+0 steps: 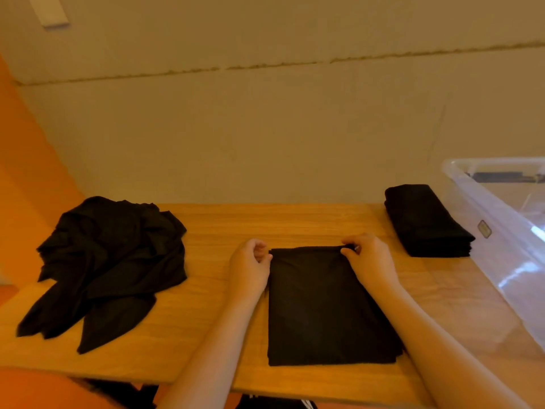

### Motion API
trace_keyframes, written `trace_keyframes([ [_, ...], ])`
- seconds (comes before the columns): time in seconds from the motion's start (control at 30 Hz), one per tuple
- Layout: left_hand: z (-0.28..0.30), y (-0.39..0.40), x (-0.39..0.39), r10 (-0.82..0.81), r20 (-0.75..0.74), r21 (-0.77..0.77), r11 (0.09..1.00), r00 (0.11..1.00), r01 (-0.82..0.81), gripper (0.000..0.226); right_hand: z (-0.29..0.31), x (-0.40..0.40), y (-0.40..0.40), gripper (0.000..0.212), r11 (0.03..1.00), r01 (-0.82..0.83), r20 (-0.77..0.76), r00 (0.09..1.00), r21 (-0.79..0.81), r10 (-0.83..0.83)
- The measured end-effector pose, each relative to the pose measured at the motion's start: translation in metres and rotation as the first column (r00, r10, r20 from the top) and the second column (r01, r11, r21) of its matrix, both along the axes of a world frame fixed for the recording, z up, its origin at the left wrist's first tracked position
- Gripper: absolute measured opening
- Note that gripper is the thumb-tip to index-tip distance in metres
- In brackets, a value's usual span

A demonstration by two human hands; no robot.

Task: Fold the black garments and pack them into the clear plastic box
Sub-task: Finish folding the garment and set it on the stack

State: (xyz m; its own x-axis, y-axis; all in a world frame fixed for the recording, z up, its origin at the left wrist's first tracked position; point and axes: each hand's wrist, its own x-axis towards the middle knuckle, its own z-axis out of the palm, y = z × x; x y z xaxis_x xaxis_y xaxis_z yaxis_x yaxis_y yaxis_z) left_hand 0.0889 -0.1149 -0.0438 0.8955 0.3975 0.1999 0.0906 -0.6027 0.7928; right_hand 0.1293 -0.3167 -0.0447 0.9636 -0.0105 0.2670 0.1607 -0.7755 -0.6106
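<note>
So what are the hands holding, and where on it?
Both the left hand and right hand pinch the half-folded black garment at its far edge, one at each corner.

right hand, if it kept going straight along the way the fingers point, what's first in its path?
The right hand pinches the far right corner of the half-folded black garment, fingers pointing left along its far edge. Going straight on, it would likely meet the left hand at the other corner first; depth looks similar.

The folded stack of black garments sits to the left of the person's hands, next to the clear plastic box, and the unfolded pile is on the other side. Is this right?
Not quite. The head view shows the folded stack to the right of the hands, next to the clear plastic box. The unfolded pile is on the other side, at the left.
</note>
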Motion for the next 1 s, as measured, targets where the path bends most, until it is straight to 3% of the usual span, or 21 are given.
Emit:
trace_keyframes([
  [0.1,0.005,-0.002,-0.01,-0.018,0.083,0.04,0.999,0.996,0.015,0.015,0.004,-0.008,-0.002,0.026,1.0,-0.01,0.062,0.998,-0.009,0.01],
  [0.2,0.016,-0.011,-0.036,-0.186,0.113,0.162,0.973,0.976,0.166,0.018,0.024,-0.025,-0.002,0.029,0.985,-0.127,0.113,0.984,-0.12,0.14],
  [0.33,0.016,-0.028,-0.087,-0.463,-0.015,0.377,0.818,0.886,0.434,0.037,0.042,-0.072,0.004,0.049,0.877,-0.397,-0.182,0.916,-0.27,0.359],
  [0.47,-0.001,-0.03,-0.106,-0.43,-0.278,0.443,0.736,0.859,0.511,0.053,0.018,-0.101,-0.007,0.057,0.839,-0.421,-0.324,0.892,-0.345,0.314],
  [0.57,-0.001,-0.032,-0.112,-0.4,-0.382,0.507,0.664,0.833,0.55,0.068,0.009,-0.109,-0.026,0.053,0.838,-0.344,-0.249,0.934,-0.424,0.258],
  [0.63,-0.001,-0.032,-0.123,-0.398,-0.353,0.581,0.617,0.847,0.532,0.091,0.005,-0.12,-0.032,0.058,0.803,-0.358,-0.213,0.933,-0.477,0.29],
  [0.73,-0.009,-0.028,-0.136,-0.422,-0.313,0.643,0.565,0.851,0.517,0.096,-0.001,-0.146,-0.033,0.122,0.774,-0.419,-0.253,0.907,-0.473,0.337],
  [0.77,-0.01,-0.028,-0.139,-0.43,-0.312,0.642,0.562,0.847,0.522,0.096,-0.003,-0.151,-0.034,0.132,0.777,-0.421,-0.257,0.906,-0.469,0.336],
  [0.9,-0.008,-0.028,-0.148,-0.454,-0.327,0.652,0.527,0.829,0.546,0.094,0.0,-0.156,-0.041,0.135,0.731,-0.477,-0.319,0.877,-0.488,0.359],
  [1.0,-0.019,-0.021,-0.16,-0.505,-0.214,0.66,0.556,0.836,0.505,0.071,-0.006,-0.162,-0.051,0.124,0.672,-0.473,-0.25,0.879,-0.569,0.406],
])
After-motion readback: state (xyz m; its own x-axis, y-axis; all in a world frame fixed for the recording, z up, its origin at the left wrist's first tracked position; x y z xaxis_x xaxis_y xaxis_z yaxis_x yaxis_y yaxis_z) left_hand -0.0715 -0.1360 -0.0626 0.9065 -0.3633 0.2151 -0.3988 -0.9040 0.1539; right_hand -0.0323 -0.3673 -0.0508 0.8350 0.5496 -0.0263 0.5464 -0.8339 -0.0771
